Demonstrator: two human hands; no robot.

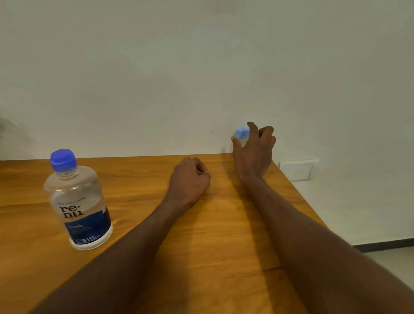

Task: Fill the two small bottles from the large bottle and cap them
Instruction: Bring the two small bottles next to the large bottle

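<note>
- Our right hand (253, 148) gripped a small clear bottle with pale blue cap (242, 134) at the wooden table's (220, 232) far edge, likely fetching it.
- Our left hand (189, 180) rested fisted, apparently empty.
- The large clear blue-capped bottle (78, 201) stood capped, left.

Two bare forearms and hands (189, 180), sleeveless, no jewellery
</note>
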